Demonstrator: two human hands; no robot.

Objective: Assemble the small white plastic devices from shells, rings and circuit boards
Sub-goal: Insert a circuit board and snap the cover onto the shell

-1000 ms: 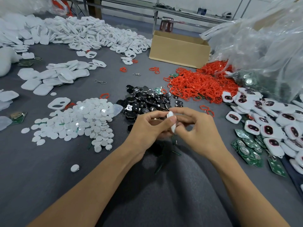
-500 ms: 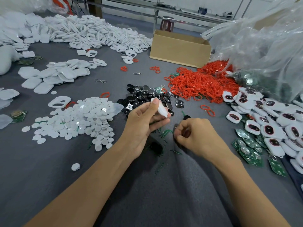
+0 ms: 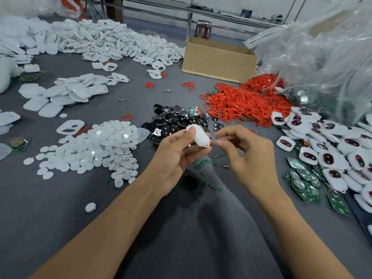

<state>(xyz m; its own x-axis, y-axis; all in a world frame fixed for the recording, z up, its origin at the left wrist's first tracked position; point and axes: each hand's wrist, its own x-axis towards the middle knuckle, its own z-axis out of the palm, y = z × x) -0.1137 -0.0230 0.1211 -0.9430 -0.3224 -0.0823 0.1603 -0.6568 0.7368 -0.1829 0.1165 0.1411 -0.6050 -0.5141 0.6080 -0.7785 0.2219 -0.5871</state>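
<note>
My left hand grips a small white plastic device by thumb and fingers, held above the grey cloth. My right hand hovers just right of it, index finger and thumb pinched together near the device's lower tip on a small part too tiny to identify. Around them lie a heap of red rings, a pile of black parts, white round discs, flat white shells and green circuit boards. Assembled white devices are stacked at the right.
A cardboard box stands at the back. A large clear plastic bag fills the right rear. More white shells are heaped at the back left. Green slivers and a screw lie under my hands.
My right hand let go of the device, dipped to the cloth, and has risen back beside it. My left hand tilted the device and lifted it slightly.
</note>
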